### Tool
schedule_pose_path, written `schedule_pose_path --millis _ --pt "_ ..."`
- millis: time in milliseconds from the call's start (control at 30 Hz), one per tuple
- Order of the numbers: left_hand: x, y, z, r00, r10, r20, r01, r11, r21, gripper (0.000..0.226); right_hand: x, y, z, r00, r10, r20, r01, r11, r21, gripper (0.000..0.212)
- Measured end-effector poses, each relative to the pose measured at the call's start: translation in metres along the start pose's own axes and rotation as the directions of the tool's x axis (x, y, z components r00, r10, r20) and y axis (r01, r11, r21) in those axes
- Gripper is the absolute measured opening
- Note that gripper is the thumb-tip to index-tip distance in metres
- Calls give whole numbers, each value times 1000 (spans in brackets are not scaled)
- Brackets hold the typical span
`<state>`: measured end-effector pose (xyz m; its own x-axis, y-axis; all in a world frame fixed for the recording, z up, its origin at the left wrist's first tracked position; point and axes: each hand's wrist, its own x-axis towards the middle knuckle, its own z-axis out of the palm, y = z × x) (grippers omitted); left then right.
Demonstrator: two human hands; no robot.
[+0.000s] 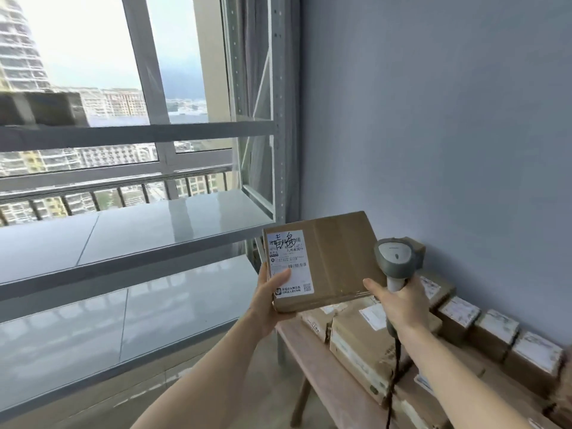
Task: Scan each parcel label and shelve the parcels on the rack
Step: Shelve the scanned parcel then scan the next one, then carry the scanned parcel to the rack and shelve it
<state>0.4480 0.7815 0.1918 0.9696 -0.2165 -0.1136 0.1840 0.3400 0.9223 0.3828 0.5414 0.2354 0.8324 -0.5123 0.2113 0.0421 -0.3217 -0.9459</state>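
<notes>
The person's left hand (268, 297) grips a flat cardboard parcel (322, 261) by its lower left corner, thumb pressed flat on the white shipping label (289, 262) and the other fingers curled beneath the box, out of sight. The parcel is held in the air, tilted slightly, with its labelled face turned up toward the camera; the label carries barcodes, printed text, a small QR code and large handwritten black characters. The right hand (399, 300) is wrapped around the handle of a grey barcode scanner (396, 258), whose head rises above the fist just beside the parcel's right edge, and the thumb of that hand touches the box's lower right corner. A dark cable (394, 366) runs down from the scanner's handle. The parcel sits in front of the right end of a grey metal rack (154, 230), near its upright post. One dark box (43, 108) rests on an upper shelf at the far left. Below the hands, a wooden table (322, 366) against the blue-grey wall (433, 119) holds many more labelled cardboard parcels (359, 351), with smaller boxes lined along the wall. Behind the rack, a large window (93, 57) shows city buildings.
</notes>
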Motion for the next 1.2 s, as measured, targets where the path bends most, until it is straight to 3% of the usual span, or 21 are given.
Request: schedule_pose_path --millis 167,567,767,933,1100,1200 --pt "8 37 -34 994 41 -97 -46 998 -48 74 24 -24 48 996 -67 67 66 998 17 66" --pt "17 154 -93 941 227 -249 -210 973 96 62 90 -115 149 936 -275 218 236 953 190 67" --pt "18 210 -121 911 277 -307 -242 959 147 79 110 -154 198 898 -340 277 300 937 180 65" --pt "15 272 -148 913 343 -219 -288 925 247 69 111 -208 234 865 -433 253 389 898 207 53" --pt "21 341 -187 919 376 -119 -299 860 413 95 118 -271 276 844 -503 186 469 861 199 62" --pt "26 384 -210 884 454 -109 -326 768 551 87 122 -310 302 828 -536 163 505 840 200 59"
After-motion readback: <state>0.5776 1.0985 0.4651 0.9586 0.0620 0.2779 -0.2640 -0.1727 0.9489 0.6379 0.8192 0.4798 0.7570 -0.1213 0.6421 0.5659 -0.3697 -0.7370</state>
